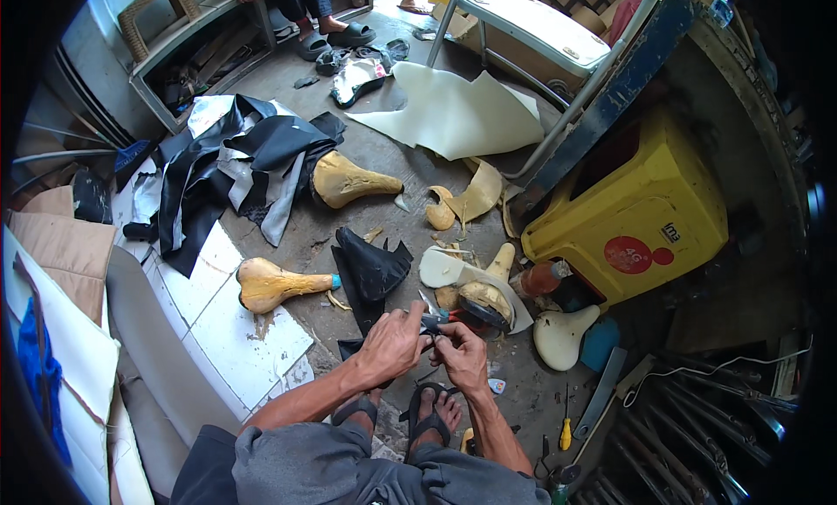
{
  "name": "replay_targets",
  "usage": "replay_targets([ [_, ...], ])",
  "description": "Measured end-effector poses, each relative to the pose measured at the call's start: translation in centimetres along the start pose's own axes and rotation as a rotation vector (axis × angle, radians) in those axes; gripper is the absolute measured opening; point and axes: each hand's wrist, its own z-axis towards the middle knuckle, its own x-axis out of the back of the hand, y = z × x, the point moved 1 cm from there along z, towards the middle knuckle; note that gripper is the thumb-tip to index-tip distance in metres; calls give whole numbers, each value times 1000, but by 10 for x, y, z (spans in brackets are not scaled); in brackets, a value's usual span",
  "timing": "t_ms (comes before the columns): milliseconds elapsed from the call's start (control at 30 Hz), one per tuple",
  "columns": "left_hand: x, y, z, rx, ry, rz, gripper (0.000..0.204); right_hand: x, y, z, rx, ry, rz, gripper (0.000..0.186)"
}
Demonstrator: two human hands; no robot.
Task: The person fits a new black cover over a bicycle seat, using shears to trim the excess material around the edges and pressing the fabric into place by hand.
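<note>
Black material sits between left fingers and right fingers.

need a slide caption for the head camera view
Left hand and right hand held close together, with yellowed saddle-shaped pieces, black scraps and a yellow plastic stool around them.

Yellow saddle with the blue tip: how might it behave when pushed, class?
The yellow saddle would probably swivel rather than roll straight, given one wide and one narrow end. Its bulky form suggests it may hold shape.
</note>
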Motion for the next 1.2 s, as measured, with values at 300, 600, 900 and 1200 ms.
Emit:
replay_targets([
  [300,-5,-15,-3,-43,-5,-40,22,-2,-2,1,-39,-89,156,27],
  [600,-11,-21,-5,-9,42,-92,21,-1,4,0,5,-159,173,33],
  [900,-10,-16,-6,17,100,-119,20,-6,11,0,-15,-134,62,27],
  [1200,-24,-13,3,36,29,-81,23,9,2,-2,67,-78,-159,22],
])
